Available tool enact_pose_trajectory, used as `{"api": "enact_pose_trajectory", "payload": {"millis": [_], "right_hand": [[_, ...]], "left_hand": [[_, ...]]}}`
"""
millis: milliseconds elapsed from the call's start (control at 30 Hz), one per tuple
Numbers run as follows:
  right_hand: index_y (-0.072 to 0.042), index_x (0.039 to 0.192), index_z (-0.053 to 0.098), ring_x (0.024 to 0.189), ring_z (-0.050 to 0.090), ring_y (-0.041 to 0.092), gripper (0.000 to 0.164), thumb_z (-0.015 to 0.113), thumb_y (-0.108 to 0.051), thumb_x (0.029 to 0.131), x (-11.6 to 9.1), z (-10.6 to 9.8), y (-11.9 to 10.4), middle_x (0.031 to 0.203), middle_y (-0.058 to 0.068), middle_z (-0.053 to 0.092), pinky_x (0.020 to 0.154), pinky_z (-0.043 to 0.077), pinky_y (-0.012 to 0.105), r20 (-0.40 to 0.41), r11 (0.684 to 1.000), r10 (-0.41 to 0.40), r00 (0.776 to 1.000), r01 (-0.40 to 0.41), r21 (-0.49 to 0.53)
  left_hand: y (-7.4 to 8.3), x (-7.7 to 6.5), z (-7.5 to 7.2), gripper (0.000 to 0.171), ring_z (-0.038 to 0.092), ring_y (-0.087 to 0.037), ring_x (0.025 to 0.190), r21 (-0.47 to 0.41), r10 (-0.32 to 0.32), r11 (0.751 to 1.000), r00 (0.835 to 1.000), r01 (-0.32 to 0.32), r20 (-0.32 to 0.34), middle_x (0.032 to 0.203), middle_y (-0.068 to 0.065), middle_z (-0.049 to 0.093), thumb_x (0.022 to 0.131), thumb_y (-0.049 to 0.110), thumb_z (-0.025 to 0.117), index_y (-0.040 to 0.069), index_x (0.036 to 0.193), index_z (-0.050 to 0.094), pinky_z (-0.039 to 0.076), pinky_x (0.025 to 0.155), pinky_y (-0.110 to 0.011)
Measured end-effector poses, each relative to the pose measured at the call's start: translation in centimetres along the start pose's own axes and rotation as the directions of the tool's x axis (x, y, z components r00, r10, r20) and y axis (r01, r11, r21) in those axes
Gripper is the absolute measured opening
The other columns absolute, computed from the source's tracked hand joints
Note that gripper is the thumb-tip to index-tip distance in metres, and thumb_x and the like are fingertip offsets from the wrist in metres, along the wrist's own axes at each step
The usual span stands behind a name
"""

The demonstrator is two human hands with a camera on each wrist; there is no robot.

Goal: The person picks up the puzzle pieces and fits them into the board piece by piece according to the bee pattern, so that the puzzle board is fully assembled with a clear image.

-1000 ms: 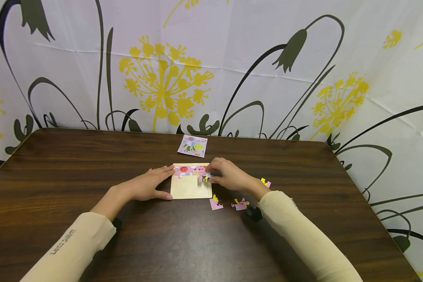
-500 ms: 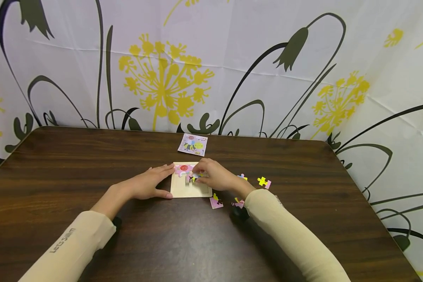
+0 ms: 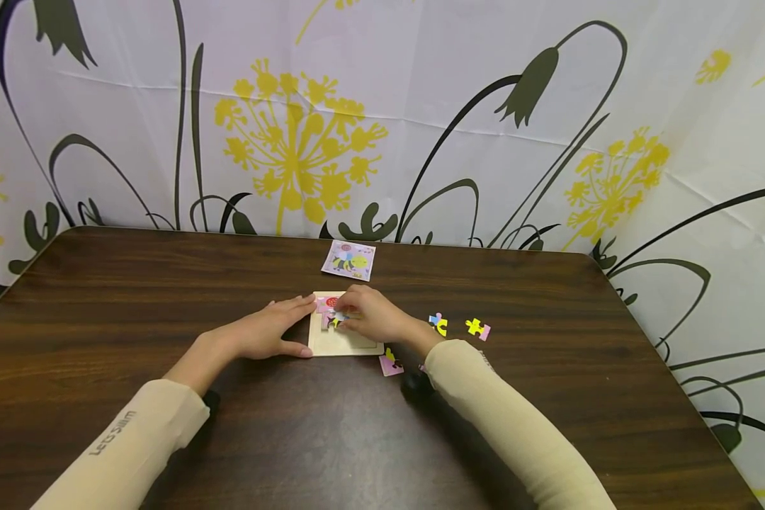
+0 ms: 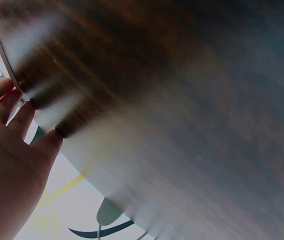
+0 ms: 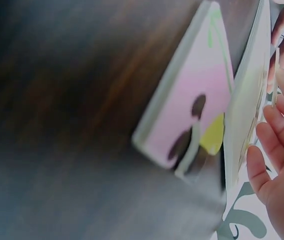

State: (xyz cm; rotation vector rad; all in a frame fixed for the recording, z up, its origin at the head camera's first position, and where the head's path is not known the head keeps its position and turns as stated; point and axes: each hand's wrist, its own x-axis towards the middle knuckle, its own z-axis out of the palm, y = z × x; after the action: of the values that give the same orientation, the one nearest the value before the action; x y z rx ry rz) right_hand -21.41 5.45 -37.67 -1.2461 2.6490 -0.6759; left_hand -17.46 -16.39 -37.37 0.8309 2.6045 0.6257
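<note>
Now the right hand [image 3: 375, 316] has moved toward the left hand [image 3: 265, 331] — it pinches a jigsaw piece [image 3: 327, 321] over the wooden puzzle tray [image 3: 339, 345] between the hands, apparently lining it up beneath the pink top row [image 3: 323, 304]. Thumb and fingers spread, the left touches the tray's edge.

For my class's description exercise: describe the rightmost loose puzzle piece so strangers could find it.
On the dark table, find the pale wooden tray beneath the right hand. Look further right: the farthest piece is yellow and pink, while its left neighbour shows blue.
</note>
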Motion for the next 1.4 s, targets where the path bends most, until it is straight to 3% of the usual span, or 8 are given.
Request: {"api": "enact_pose_trajectory", "payload": {"millis": [367,1400], "right_hand": [[-0.002,0.100,0.065,0.092,0.050,0.018,0.022,0.069,-0.011,0.081,0.16,0.32,-0.29,0.096,0.006,0.058,0.083,0.040,0.028,-0.011,1.000,0.026,1.000,-0.026,0.015],[-0.003,0.097,0.066,0.090,0.051,0.019,0.020,0.071,-0.011,0.079,0.64,0.67,-0.43,0.092,0.007,0.059,0.082,0.040,0.028,-0.009,0.999,-0.030,1.000,0.030,-0.018]], "left_hand": [[0.12,0.01,-0.05,0.081,0.018,-0.041,0.133,0.004,0.001,1.000,1.000,-0.001,-0.001,0.146,-0.023,0.022,0.082,0.041,0.064,-0.005,0.139,0.030,0.012,0.102,-0.062],[0.33,-0.06,-0.09,0.082,0.018,-0.042,0.132,0.002,0.000,1.000,1.000,0.000,-0.004,0.145,-0.024,0.023,0.082,0.041,0.065,-0.005,0.139,0.029,0.013,0.101,-0.063]]}}
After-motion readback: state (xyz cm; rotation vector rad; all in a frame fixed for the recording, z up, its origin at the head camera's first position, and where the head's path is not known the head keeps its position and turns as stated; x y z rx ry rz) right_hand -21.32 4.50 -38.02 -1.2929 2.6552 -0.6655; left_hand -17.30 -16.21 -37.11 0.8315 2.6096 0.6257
